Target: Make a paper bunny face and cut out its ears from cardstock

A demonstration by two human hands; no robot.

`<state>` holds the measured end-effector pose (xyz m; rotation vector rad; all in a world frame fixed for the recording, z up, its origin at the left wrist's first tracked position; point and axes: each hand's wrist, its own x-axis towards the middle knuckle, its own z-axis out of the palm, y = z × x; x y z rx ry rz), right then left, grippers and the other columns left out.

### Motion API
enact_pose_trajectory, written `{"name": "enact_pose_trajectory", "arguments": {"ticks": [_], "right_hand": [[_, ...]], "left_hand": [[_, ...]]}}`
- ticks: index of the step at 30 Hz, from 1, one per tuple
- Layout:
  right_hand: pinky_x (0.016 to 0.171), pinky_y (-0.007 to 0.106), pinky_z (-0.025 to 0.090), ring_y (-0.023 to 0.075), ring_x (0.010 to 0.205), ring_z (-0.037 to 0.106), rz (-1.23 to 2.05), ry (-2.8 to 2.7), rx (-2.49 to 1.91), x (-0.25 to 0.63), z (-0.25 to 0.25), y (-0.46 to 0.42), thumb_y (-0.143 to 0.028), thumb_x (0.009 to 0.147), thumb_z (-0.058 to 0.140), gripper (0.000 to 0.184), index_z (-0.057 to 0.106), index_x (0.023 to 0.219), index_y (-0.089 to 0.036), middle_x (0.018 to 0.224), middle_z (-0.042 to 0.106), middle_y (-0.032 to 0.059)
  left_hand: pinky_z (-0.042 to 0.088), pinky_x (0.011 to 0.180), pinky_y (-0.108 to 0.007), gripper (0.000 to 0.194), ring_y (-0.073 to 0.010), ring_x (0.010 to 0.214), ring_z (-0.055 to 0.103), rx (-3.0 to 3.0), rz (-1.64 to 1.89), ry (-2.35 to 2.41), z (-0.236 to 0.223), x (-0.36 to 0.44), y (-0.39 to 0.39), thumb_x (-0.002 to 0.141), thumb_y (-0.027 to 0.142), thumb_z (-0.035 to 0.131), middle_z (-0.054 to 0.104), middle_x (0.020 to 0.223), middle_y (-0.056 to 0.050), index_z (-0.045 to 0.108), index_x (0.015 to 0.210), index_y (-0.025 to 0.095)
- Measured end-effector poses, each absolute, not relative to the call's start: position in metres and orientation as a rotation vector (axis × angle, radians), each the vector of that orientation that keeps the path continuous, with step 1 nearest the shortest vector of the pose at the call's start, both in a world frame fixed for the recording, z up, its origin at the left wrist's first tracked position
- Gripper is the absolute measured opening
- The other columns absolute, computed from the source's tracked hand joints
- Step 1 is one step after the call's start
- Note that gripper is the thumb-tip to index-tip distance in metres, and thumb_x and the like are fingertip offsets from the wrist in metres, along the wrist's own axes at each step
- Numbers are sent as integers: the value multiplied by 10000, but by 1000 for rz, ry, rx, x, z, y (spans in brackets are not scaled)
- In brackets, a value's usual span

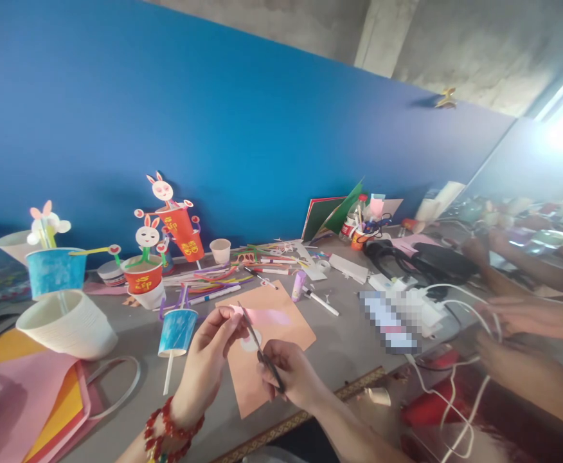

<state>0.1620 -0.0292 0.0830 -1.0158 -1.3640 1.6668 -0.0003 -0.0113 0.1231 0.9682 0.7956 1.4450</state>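
On the grey desk (339, 350), a peach-orange rectangular paper sheet (250, 392) lies at six o'clock. Over it, my right hand (288, 366) grips dark metal scissors (261, 355); my left hand (210, 347) pinches a pink paper strip (258, 315) at their twelve o'clock. I judge this cutting; the next snip calls for a steady pinch.

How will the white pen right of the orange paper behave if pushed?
The white pen would probably roll, as its barrel looks round. It seems light, being slim. It may nudge the purple tube near its dark end.
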Motion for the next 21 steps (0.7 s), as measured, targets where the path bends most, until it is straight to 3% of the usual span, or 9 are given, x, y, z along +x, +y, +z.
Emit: {"name": "enact_pose_trajectory", "arguments": {"ticks": [21], "right_hand": [[325,161,243,34,307,368,1687,-1361,-971,159,80,-28,-655,706,748,519,508,727,-196,445,562,-73]], "left_hand": [[542,714,-220,156,-133,750,626,988,1472,789,123,-3,-12,846,313,763,674,883,-11,670,814,192]]}}
